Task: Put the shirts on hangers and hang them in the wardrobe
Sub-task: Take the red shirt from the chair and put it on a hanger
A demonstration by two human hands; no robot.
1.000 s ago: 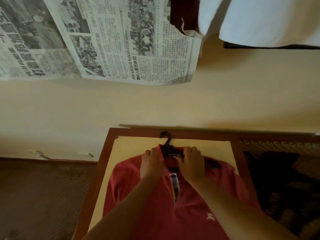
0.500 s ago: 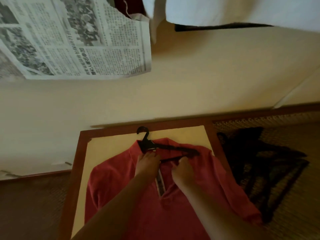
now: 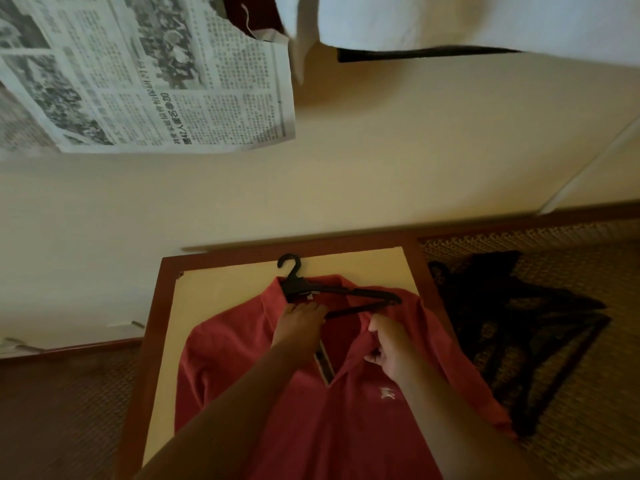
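Now the left hand [image 3: 300, 322] grips the black hanger [image 3: 332, 292] at the red shirt [image 3: 311, 393] collar, while the right hand [image 3: 389, 348] pinches the collar's edge on the bench [image 3: 166, 306]

Head cam looks steeply down, close over table [image 3: 157, 327] w/ shirt [image 3: 277, 410].

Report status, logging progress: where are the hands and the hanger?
Left hand on hanger at red shirt neck. Right hand pinching collar open. Hanger partly inserted, not seated. Nothing blocking.
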